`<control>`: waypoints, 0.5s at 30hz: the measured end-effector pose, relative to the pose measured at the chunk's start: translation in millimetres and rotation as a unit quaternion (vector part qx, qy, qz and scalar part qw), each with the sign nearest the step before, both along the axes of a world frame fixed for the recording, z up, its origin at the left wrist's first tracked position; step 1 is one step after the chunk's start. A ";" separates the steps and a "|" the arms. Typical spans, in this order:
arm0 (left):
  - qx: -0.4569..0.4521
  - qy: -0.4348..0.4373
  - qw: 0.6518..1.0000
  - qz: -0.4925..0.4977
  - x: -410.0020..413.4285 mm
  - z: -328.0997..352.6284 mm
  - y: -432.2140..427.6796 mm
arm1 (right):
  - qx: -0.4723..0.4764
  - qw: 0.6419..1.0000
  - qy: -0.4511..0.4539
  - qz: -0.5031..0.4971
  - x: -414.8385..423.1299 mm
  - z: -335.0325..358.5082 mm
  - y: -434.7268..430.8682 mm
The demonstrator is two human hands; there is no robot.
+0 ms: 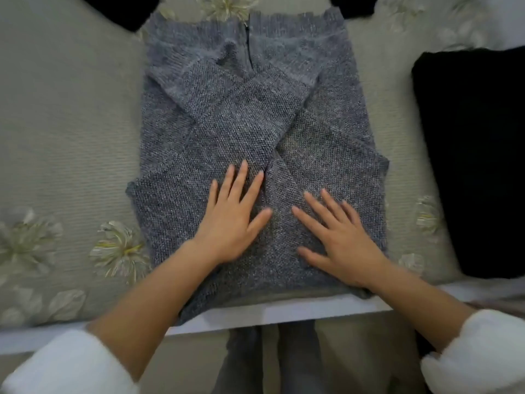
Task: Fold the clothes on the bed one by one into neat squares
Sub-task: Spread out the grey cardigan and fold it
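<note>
White sleeves [65, 362] cover the forearms at the near edge. Left hand [233, 220] and right hand [341, 240] press flat, fingers spread, side by side on a grey knitted sweater [255, 123]. The sweater lies on the flowered bedcover [71, 137], its arms crossed over its body. Black clothes [468, 152] lie to the right.

The bed [71, 137], covered in pale flowered cloth, carries a grey knit sweater [255, 123] at centre, a black garment [471, 160] at right, and more black cloth [125, 9] at the upper left edge.
</note>
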State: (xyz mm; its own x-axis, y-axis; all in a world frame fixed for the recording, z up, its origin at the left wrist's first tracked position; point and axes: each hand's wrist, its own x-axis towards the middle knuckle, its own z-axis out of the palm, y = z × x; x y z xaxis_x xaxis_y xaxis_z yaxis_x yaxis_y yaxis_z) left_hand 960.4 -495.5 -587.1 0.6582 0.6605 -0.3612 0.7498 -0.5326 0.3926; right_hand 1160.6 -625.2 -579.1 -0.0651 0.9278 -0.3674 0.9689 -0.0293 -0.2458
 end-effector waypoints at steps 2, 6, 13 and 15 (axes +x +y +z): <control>-0.027 0.031 0.998 -0.043 -37.3 -1.4 -43.3 | -0.041 0.998 -0.014 0.053 2.6 1.0 -37.7; -0.002 0.085 0.991 -0.107 -89.0 -18.4 -93.7 | -0.070 0.990 -0.101 0.077 4.0 -8.7 -69.9; 0.021 0.140 0.989 -0.050 -60.1 6.1 -80.7 | -0.148 0.986 -0.074 0.022 -4.4 18.3 -35.6; -0.016 0.140 0.989 -0.039 -50.3 25.5 -69.4 | -0.143 0.989 -0.024 -0.009 -2.3 35.7 -23.4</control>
